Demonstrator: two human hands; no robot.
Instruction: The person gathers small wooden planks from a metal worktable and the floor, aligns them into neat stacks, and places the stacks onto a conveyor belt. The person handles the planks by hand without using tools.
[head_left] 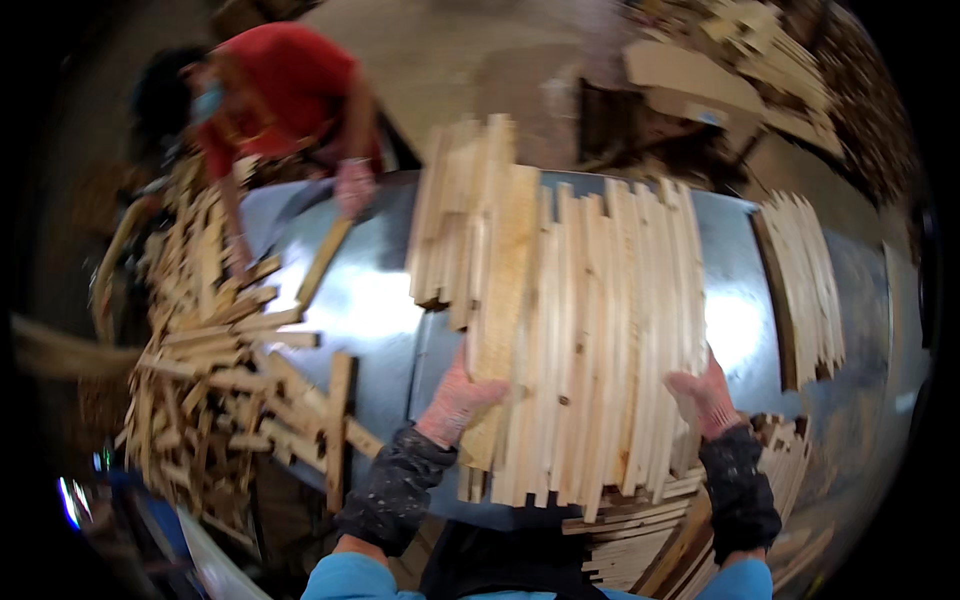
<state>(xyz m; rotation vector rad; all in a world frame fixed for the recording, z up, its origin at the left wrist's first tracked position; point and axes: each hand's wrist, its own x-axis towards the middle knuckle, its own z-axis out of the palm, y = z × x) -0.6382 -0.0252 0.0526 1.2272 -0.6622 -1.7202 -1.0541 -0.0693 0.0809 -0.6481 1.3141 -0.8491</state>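
Note:
A wide row of long pale wooden strips [590, 340] lies side by side on the metal tabletop in front of me, its ends uneven. My left hand [460, 398], in a pinkish work glove, grips the row's left edge with the thumb over a strip; its other fingers are partly hidden. On the opposite edge, my right hand [708, 393], gloved alike, presses inward with its thumb against the outermost strip. The row is squeezed between both hands. Another batch of strips [445, 225] touches the row at its far left end.
A loose heap of short wood pieces [215, 385] covers the left side. Beyond it, a co-worker in a red shirt [290, 85] holds a wood piece [325, 262]. More strips [800, 285] lie at right on the metal table [740, 290]. Stacked strips [635, 545] sit near my body.

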